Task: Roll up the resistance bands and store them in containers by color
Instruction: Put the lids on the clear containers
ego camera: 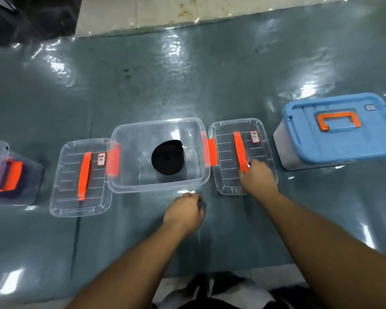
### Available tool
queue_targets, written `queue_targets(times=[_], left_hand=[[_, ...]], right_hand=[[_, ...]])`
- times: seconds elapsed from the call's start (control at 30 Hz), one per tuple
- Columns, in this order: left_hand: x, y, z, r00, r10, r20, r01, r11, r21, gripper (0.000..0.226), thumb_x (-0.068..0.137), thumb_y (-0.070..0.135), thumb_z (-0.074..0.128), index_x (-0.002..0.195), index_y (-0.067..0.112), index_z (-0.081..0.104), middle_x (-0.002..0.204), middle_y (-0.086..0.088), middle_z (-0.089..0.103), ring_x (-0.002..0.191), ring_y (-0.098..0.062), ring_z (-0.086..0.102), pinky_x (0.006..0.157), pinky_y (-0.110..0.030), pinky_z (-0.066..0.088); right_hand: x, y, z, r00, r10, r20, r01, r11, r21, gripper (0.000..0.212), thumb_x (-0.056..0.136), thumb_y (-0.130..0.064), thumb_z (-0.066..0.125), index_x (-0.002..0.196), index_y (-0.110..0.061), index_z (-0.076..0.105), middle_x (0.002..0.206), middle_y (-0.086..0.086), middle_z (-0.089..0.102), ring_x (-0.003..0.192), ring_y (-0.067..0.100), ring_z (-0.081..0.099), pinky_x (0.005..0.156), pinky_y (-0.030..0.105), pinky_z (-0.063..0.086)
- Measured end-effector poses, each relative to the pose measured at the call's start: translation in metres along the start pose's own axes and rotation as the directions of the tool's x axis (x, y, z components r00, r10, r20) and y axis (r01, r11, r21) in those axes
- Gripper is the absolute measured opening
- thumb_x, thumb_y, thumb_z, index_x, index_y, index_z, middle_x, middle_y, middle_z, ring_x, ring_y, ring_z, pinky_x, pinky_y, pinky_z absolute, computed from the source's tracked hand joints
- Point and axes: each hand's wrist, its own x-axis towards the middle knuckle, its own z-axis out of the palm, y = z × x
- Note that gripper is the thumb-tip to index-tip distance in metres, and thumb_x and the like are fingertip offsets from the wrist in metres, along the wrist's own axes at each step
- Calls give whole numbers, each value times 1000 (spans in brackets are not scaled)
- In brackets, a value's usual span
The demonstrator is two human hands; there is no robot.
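Fingers (252, 163) of the right hand (257, 178) grasp the orange handle (240, 151) of a clear lid (243, 156); left hand (184, 214) is loosely curled, empty. A tightly rolled black band (168, 158) lies inside the open clear container (157, 155).

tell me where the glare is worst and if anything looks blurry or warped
Head view: overhead lights throw bright white glare patches across the glossy grey mat, strongest at upper centre and beside the blue-lidded box; the labels on the two clear lids are too soft to read; the left hand is slightly motion-blurred; wide-angle distortion bows the mat's far edge and tilts the outer boxes.
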Motion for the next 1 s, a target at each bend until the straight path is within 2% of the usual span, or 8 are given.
queue_targets(times=[0.13, 0.3, 0.4, 0.57, 0.7, 0.8, 0.93, 1.0], left_hand=[[10, 9, 7, 1000, -5, 10, 5, 1000, 6, 32, 97, 39, 53, 123, 21, 60, 130, -8, 60, 120, -33, 59, 98, -42, 51], [16, 14, 18, 1000, -13, 15, 13, 1000, 1, 29, 96, 39, 52, 119, 23, 58, 127, -6, 61, 117, -31, 59, 92, -40, 52], [17, 15, 22, 1000, -10, 6, 10, 1000, 11, 31, 96, 39, 51, 123, 23, 56, 127, -6, 60, 115, -30, 59, 93, -41, 51], [13, 16, 17, 1000, -5, -20, 5, 1000, 1, 31, 96, 38, 50, 122, 23, 56, 125, -5, 61, 115, -30, 60, 91, -41, 53], [3, 17, 11, 999, 19, -36, -18, 1000, 4, 29, 97, 36, 50, 122, 22, 57, 125, -8, 62, 114, -32, 60, 92, -40, 53], [-9, 17, 8, 997, 41, -61, -41, 999, 3, 28, 99, 35, 50, 123, 23, 57, 127, -8, 63, 114, -32, 61, 92, -40, 53], [-25, 20, 2, 996, 55, -69, -53, 998, 31, 32, 99, 34, 49, 125, 22, 61, 132, -6, 63, 119, -31, 60, 97, -39, 53], [-31, 23, -3, 994, 65, -92, -61, 997, 41, 31, 97, 32, 50, 124, 22, 62, 129, -6, 65, 117, -30, 62, 95, -38, 53]], right_hand=[[30, -6, 4, 1000, -16, 12, 16, 1000, -4, 42, 98, -26, 61, 125, 5, 55, 127, 29, 60, 118, 46, 59, 100, 47, 49], [52, -12, 12, 1000, 6, -8, -6, 999, -48, 47, 97, -29, 67, 126, 6, 55, 129, 28, 59, 120, 45, 59, 98, 45, 50], [62, -13, 15, 1000, -1, -28, -1, 996, -92, 39, 96, -25, 69, 120, 5, 59, 124, 27, 64, 115, 45, 64, 93, 44, 53], [65, -13, 11, 1000, 2, -31, -4, 998, -68, 23, 90, -15, 71, 103, 3, 66, 110, 26, 71, 103, 43, 69, 83, 42, 56], [48, -4, 6, 1000, -18, -21, 18, 999, -28, 20, 84, -19, 75, 84, -5, 60, 99, 25, 72, 92, 42, 70, 72, 36, 49], [33, 7, 2, 1000, 7, -24, -6, 999, 33, 24, 82, -24, 74, 78, -8, 57, 91, 24, 72, 85, 40, 68, 68, 34, 45], [14, 17, -11, 998, 63, 4, -63, 986, 154, 25, 80, -29, 70, 75, -4, 66, 77, 17, 72, 68, 32, 64, 59, 27, 42], [2, 19, -19, 996, 86, 1, -84, 964, 254, 25, 80, -29, 69, 69, -6, 69, 64, 11, 70, 58, 24, 66, 50, 25, 46]])
